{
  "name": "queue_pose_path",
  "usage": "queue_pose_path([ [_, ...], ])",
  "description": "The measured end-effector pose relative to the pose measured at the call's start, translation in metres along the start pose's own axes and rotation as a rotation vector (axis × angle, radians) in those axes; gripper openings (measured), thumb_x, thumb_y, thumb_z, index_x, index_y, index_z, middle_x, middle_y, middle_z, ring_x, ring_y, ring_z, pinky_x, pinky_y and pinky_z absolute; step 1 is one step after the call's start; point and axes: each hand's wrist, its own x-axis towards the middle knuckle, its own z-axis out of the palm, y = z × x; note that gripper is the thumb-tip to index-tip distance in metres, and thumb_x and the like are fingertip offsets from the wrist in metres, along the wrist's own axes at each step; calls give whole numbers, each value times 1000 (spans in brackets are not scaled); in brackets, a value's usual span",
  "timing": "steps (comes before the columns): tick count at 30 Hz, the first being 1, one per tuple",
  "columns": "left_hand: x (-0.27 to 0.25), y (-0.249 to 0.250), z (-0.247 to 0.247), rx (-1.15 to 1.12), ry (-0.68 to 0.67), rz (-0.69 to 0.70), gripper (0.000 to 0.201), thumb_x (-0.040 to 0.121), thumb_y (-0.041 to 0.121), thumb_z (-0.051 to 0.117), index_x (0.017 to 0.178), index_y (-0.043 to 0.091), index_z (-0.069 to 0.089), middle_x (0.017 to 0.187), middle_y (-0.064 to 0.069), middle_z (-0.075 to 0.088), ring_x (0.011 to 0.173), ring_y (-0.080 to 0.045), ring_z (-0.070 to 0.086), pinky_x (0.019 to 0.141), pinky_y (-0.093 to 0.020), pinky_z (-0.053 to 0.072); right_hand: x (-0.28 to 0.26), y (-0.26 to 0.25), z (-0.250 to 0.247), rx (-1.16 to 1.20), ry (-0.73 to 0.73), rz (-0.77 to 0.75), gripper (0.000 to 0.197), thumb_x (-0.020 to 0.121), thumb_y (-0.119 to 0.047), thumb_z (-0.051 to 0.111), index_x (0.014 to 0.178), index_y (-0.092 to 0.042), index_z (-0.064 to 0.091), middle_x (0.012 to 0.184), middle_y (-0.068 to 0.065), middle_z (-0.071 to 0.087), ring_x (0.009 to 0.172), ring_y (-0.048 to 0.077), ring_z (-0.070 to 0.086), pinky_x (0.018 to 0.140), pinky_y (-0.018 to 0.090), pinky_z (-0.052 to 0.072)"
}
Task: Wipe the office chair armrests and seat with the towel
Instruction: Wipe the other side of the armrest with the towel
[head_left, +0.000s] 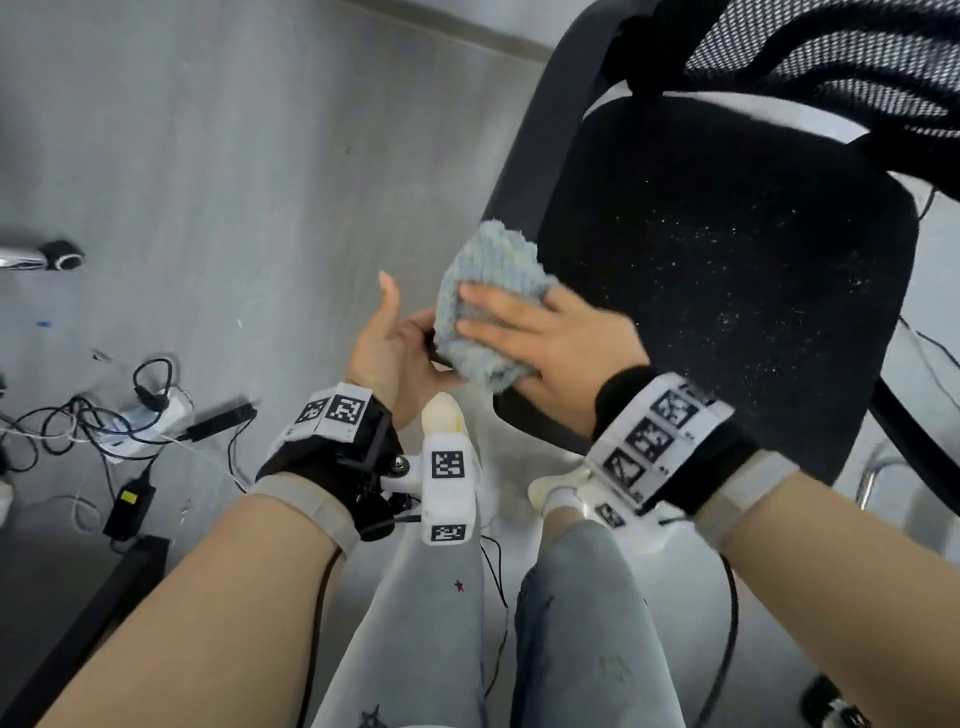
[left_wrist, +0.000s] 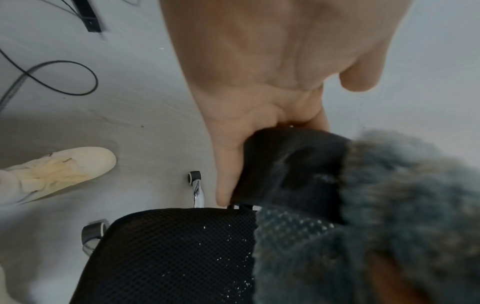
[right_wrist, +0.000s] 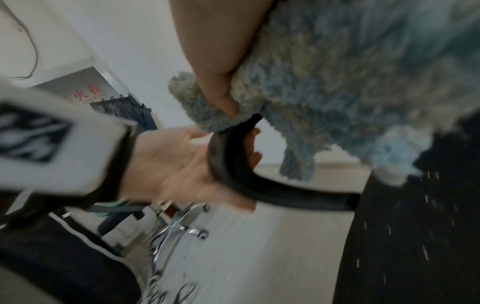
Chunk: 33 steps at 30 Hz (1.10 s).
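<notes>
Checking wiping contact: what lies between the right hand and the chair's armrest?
The towel: in the head view the right hand lies on it over the armrest; the right wrist view shows it draped over the armrest's front curve.

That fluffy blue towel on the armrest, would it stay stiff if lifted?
Probably floppy: the fluffy blue towel drapes over the black armrest, a corner hanging loose. Likely light, since the right hand holds it alone. Its shaggy pile should grip, not slide.
</notes>
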Motion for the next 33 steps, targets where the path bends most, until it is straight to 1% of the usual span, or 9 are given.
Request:
queue_pose_path([
  [3,2,-2,-3,12,43,41,83,89,65,3,121,6,53,126,-13,56,124,-29,48,95,-47,43,21,16,-18,65,31,185,51,90,-29,46,138,-44,32,151,-27,18,118,24,41,77,34,48],
  [7,3,-10,-11,23,112,84,76,92,59,1,139,12,40,144,-10,42,134,-23,37,96,-46,44,19,-6,-7,109,37,274,57,90,-27,45,141,-42,26,153,-27,7,122,22,33,85,37,47],
  [11,1,-24,-18,-54,58,20,73,92,59,2,127,15,48,129,-12,54,117,-26,55,87,-41,53,-3,-20,12,-7,-24,1,51,77,-26,63,126,-31,54,143,-13,43,91,31,56,53,36,54],
  [16,4,-25,-19,-40,105,57,69,92,60,4,117,17,52,116,-9,59,105,-21,58,87,-39,52,18,8,0,-9,95,222,54,90,-26,50,139,-42,32,152,-25,14,119,26,39,76,31,45],
  [18,5,-23,-20,-86,85,62,73,90,62,3,117,16,53,118,-10,59,104,-22,59,88,-37,51,19,-5,3,-40,148,203,56,84,-20,56,135,-37,42,151,-19,24,105,29,46,68,29,47],
  [20,2,-23,-20,-139,49,56,77,89,64,3,119,14,53,126,-11,57,113,-25,57,89,-40,51,12,-16,20,-114,90,29,54,74,-14,68,124,-31,56,145,-10,40,87,30,52,59,33,52],
  [24,1,-25,-22,-145,35,56,78,88,65,1,120,16,53,128,-12,57,119,-28,54,101,-43,41,12,-10,17,-174,71,-119,44,70,-14,68,109,-34,66,139,-9,49,88,26,50,57,34,51],
  [29,5,-23,-22,-125,69,55,77,88,67,2,114,18,55,109,-7,62,101,-22,58,92,-36,45,35,5,-8,-133,182,250,54,85,-12,54,133,-37,45,152,-16,24,111,32,44,73,38,47],
  [33,-1,-20,-20,-146,-28,27,85,85,69,0,126,14,50,121,-9,61,104,-23,63,85,-37,53,14,-21,29,-287,126,-79,50,72,-13,56,117,-33,61,143,-12,43,93,25,41,71,37,48],
])
